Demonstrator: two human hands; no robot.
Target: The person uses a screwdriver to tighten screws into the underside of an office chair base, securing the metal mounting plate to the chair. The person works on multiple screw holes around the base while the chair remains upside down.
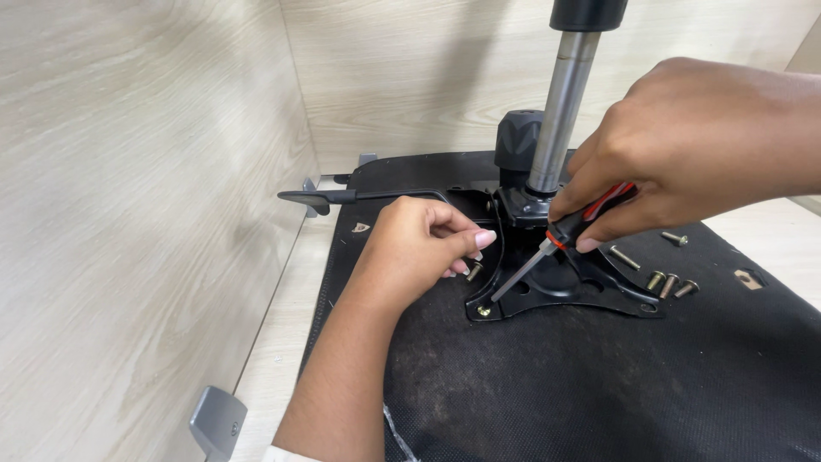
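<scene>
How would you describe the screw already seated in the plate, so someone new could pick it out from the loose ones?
Start at the shiny metal column rising from the black mounting plate on the dark seat underside. Follow the plate to its near left corner, below the left hand. The screw sits there in its hole, only its brassy head showing, while the loose screws lie on their sides to the right.
</scene>
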